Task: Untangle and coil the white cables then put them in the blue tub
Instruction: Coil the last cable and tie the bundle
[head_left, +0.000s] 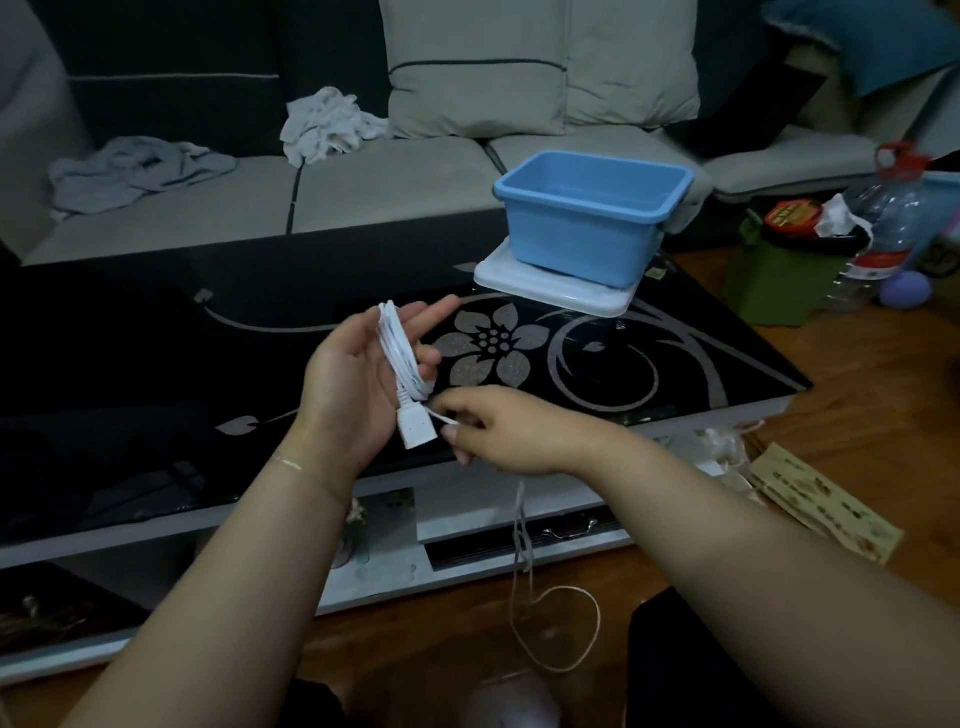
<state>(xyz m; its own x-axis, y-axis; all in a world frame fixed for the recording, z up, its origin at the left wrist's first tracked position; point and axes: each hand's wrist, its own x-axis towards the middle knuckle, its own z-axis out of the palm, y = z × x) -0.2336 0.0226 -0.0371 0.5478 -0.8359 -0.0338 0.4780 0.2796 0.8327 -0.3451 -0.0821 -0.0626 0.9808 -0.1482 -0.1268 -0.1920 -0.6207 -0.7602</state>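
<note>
The person is holding a white cable (397, 353) over the near side of the glass-topped table (156, 332), and everything here sits easiest measured from the blue tub (589, 218), which is standing on a white lid (550, 291) at the table's far right corner. The left hand (358, 384), nearer the person than the tub and to its left, is lying half open: the loops are draped over the palm and up between the extended fingers, with nothing clamped round them. The plug end (415, 428) is dangling below the palm. The right hand (498, 431), also nearer than the tub, is pinching the running strand just beside that plug, thumb and forefinger closed on it.

From the right hand the loose tail (550, 629) is dropping well below the tub's level, past the table edge, and lying in a loop on the wooden floor.

The coil looks only part made, and the risks are plain enough. With the left fingers so loose, a tug from the right hand could be sliding the loops off the palm and undoing the work. The slack on the floor is curling on itself, so drawing it up quickly could be pulling a kink or knot tight, or snagging it on the table's lower edge. The plug's weight may also be dragging the inner turns loose. The tub appears empty from here.
</note>
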